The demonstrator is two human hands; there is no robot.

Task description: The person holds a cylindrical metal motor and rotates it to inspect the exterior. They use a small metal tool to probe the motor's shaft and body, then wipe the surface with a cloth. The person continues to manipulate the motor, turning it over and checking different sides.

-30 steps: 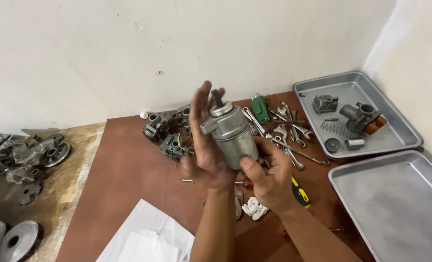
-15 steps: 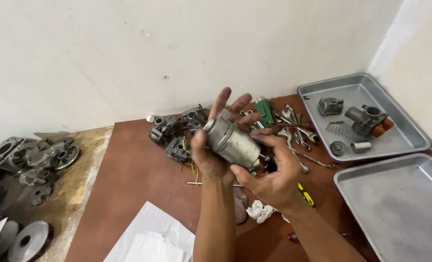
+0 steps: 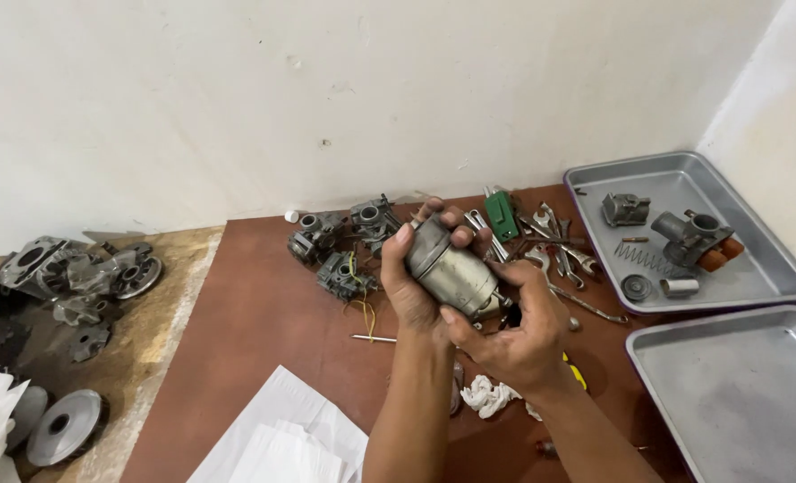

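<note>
Head view: left hand [image 3: 416,286] and right hand [image 3: 510,335], forearms raised, both grasp a tilted metal cylinder [image 3: 451,268] above the floor [image 3: 255,313], near carburetors [image 3: 340,246] by the wall.

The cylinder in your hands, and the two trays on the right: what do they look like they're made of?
The cylinder, gripped by the left hand and right hand, looks like metal: dull grey with a worn sheen. The upper tray and lower tray look like aluminium or steel: matte silver, scuffed, with rolled rims.
</note>
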